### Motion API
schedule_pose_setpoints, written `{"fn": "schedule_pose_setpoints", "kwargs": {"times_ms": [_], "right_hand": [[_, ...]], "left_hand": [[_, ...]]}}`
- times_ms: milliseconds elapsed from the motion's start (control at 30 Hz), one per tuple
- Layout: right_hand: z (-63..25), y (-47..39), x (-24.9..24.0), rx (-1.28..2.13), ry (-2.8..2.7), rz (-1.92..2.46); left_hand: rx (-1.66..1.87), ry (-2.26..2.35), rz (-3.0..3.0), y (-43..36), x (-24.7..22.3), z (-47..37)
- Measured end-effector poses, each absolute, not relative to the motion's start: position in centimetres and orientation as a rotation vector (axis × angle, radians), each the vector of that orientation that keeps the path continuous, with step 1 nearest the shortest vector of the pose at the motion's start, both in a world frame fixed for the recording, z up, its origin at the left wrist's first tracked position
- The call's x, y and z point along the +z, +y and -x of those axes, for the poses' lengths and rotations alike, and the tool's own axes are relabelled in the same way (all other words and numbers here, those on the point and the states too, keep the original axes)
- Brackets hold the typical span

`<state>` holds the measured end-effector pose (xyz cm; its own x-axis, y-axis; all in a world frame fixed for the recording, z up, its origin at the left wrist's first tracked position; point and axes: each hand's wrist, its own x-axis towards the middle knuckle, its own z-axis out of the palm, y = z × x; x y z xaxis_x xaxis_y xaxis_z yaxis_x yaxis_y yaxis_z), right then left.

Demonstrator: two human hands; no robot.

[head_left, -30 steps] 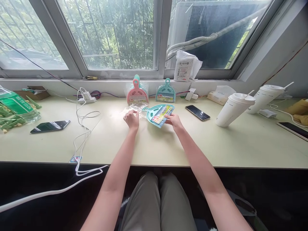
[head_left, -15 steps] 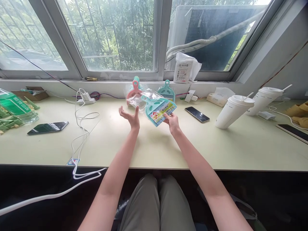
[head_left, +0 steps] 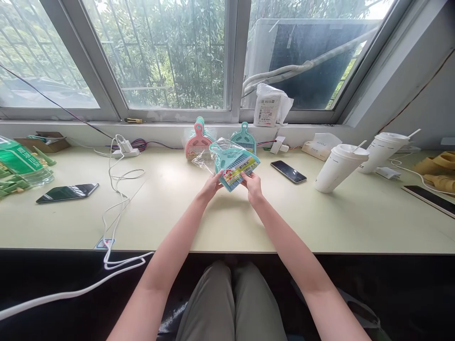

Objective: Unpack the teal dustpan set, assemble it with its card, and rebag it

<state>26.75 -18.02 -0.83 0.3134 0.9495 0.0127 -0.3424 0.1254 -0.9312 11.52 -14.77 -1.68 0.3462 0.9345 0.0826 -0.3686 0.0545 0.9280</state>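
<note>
A teal mini dustpan set point(head_left: 232, 163) with a colourful label sits partly inside a clear plastic bag point(head_left: 205, 158). I hold it up above the pale table point(head_left: 227, 218), its handle pointing away to the left. My left hand point(head_left: 212, 184) grips its lower left edge. My right hand point(head_left: 251, 182) grips its lower right edge. Behind it, a pink dustpan set point(head_left: 197, 142) and another teal dustpan set point(head_left: 243, 138) lean against the wall under the window.
A black phone point(head_left: 67, 192) and white charger cable point(head_left: 119, 189) lie at left, near green packets point(head_left: 17, 163). Another phone point(head_left: 287, 171), two white lidded cups point(head_left: 339, 168) point(head_left: 378, 151) with straws and a tissue pack point(head_left: 322, 142) stand at right. A white parcel point(head_left: 270, 105) rests on the sill.
The dustpan set rose off the table in my right hand. My left hand let go of the bag, opened in the air, then closed on the set's lower left edge.
</note>
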Motion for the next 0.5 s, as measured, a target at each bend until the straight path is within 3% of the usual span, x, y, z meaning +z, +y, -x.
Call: {"fn": "schedule_pose_setpoints", "kwargs": {"times_ms": [300,500], "right_hand": [[-27.4,-17.5,-0.5,1.154,-0.873,0.843],[-28.0,-17.6,0.3,1.155,-0.964,0.840]], "left_hand": [[0.992,0.599,-1.149,-15.1,-0.6,-10.3],[1.148,0.549,-0.992,-15.3,-0.6,-10.5]]}}
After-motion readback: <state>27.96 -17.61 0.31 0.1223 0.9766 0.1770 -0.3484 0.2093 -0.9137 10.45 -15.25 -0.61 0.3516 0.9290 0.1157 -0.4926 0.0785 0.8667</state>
